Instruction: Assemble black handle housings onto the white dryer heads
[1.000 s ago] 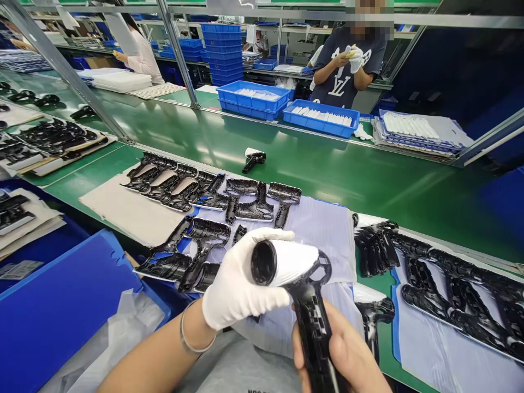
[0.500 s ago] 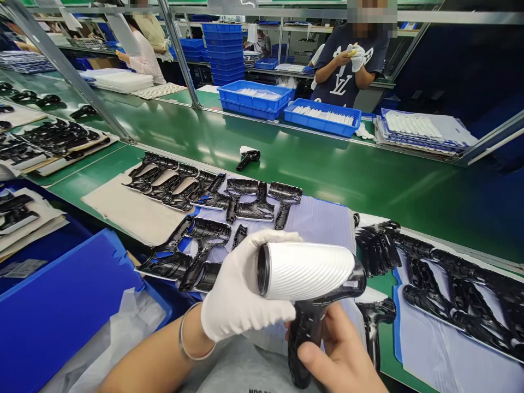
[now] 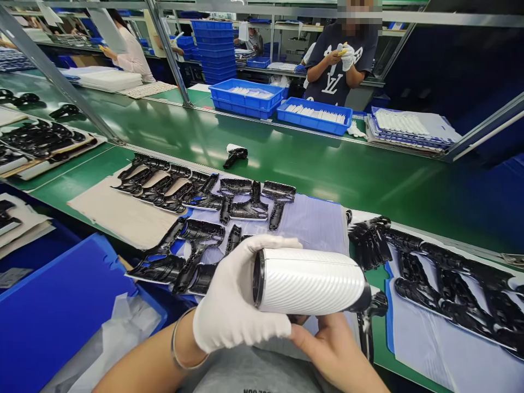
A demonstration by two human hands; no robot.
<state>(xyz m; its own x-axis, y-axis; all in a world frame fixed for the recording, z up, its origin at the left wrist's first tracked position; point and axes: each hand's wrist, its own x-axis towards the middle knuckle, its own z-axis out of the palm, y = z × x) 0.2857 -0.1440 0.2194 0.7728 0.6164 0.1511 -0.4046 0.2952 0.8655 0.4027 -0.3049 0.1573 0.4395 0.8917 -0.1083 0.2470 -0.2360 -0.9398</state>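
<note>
A hair dryer casing [image 3: 311,281], white and ribbed with black ends, is held in front of me with its barrel lying sideways. My left hand [image 3: 239,297], in a white glove, is closed round the barrel's black-rimmed left end. Bare, my right hand [image 3: 333,344] grips below the barrel, where the handle is mostly hidden. Just behind the gloved hand, black casing halves [image 3: 202,234] lie open side up on a lilac sheet [image 3: 317,218]. Another white-and-black casing part [image 3: 374,305] is to the right, partly covered by the held one.
On the green conveyor belt [image 3: 172,136] lies a hair dryer casing [image 3: 236,155]. More black shells [image 3: 458,289] cover the right-hand tray. A blue bin [image 3: 69,305] stands at lower left. Across the belt, a person [image 3: 339,65] handles a small yellow item beside blue trays [image 3: 315,123].
The casing has rolled in my hands, so its ribbed top now faces me and the handle has swung out of sight underneath. My view has shifted slightly right.
</note>
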